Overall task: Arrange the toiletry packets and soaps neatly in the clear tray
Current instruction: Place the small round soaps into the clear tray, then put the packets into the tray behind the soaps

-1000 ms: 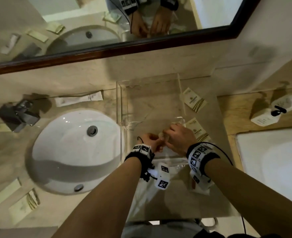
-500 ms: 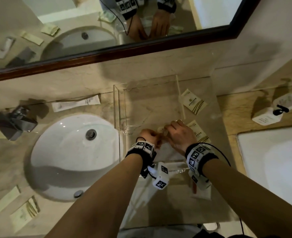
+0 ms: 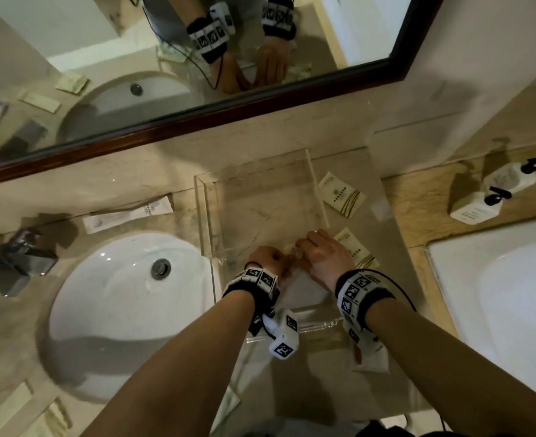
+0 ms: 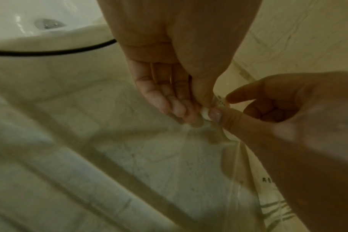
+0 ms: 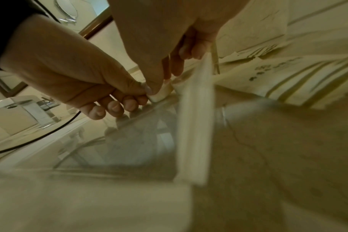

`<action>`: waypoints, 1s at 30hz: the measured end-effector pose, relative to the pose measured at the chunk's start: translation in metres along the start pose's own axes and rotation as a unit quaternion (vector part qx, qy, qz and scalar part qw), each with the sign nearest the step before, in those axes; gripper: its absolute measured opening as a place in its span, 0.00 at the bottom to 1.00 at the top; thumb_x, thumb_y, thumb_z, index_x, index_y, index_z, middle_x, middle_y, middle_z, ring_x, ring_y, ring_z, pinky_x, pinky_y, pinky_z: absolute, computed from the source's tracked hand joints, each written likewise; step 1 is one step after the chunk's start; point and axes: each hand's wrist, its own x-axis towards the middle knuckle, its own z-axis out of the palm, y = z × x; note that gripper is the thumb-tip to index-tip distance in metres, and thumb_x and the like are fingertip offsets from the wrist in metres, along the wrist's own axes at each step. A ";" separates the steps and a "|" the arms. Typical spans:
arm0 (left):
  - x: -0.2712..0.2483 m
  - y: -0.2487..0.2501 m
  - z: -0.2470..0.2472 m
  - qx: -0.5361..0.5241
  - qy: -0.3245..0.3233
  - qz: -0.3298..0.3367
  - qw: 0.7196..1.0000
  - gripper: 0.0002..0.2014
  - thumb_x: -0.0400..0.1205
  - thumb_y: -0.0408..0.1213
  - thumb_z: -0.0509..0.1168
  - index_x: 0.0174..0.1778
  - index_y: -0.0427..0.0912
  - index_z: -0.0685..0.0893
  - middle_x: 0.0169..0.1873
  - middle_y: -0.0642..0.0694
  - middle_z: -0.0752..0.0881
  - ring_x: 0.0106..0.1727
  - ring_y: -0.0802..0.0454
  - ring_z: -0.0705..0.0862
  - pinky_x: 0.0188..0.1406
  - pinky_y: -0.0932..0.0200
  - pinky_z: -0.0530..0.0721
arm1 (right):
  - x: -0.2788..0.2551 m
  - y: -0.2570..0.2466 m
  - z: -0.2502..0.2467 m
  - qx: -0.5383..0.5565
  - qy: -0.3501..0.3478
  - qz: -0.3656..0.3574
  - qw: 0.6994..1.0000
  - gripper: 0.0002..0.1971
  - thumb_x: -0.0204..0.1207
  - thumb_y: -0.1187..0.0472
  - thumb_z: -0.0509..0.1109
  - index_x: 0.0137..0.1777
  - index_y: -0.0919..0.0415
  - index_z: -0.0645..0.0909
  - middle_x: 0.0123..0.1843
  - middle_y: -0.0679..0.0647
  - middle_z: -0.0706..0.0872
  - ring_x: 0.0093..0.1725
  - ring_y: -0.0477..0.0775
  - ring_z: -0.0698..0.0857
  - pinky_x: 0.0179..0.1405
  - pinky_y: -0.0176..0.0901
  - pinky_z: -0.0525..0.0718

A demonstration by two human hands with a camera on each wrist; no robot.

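One clear tray (image 3: pixel 203 216), two pump bottles (image 3: pixel 471 206), five packets (image 3: pixel 342 198).

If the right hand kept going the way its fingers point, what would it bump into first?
Probably the left hand. The right hand points across at it, and both already pinch the same small white soap over the clear tray, so almost no gap remains.

The small pale thing (image 5: pixel 161 92) pinched between the left hand (image 3: pixel 268 258) and right hand (image 3: pixel 325 258) is mostly covered by fingertips; whether it is a soap or a packet cannot be told. From the head view the grip itself is hidden behind both hands. The packet (image 3: pixel 356 250) beside the tray (image 3: pixel 202 216) lies partly under the right hand. The tray's near wall blurs in both wrist views. Packets (image 3: pixel 14 411) at the surface's lower left are cut off by the edge, their print unreadable.
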 end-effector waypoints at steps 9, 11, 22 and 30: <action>-0.036 -0.004 -0.006 -0.011 0.002 0.035 0.999 0.20 0.80 0.50 0.65 0.25 0.44 0.84 0.25 0.49 0.89 0.27 0.49 0.84 0.37 0.51 0.88 | -0.027 -0.002 -0.042 0.134 -0.009 0.172 0.976 0.16 0.78 0.55 0.67 0.65 0.55 0.79 0.65 0.51 0.80 0.61 0.54 0.80 0.60 0.41 0.76; -0.050 -0.003 -0.007 -0.050 0.001 0.047 0.998 0.18 0.83 0.47 0.64 0.28 0.44 0.82 0.26 0.49 0.88 0.25 0.52 0.81 0.32 0.57 0.84 | -0.036 -0.003 -0.051 0.121 0.007 0.191 0.974 0.15 0.78 0.55 0.68 0.63 0.55 0.80 0.61 0.52 0.83 0.56 0.53 0.82 0.55 0.40 0.77; -0.115 -0.030 0.015 -0.135 -0.040 0.093 0.986 0.14 0.85 0.44 0.64 0.35 0.41 0.80 0.30 0.45 0.87 0.26 0.52 0.81 0.26 0.62 0.78 | -0.133 -0.018 -0.055 0.115 0.101 0.291 0.944 0.10 0.72 0.58 0.74 0.53 0.57 0.84 0.50 0.56 0.88 0.47 0.57 0.85 0.50 0.45 0.84; -0.142 -0.068 0.079 -0.111 -0.093 0.035 0.989 0.09 0.83 0.34 0.64 0.51 0.33 0.86 0.35 0.42 0.87 0.32 0.49 0.84 0.34 0.58 0.85 | -0.212 -0.018 -0.016 0.137 0.028 0.427 0.893 0.11 0.74 0.58 0.72 0.55 0.59 0.84 0.55 0.57 0.87 0.53 0.58 0.84 0.53 0.45 0.81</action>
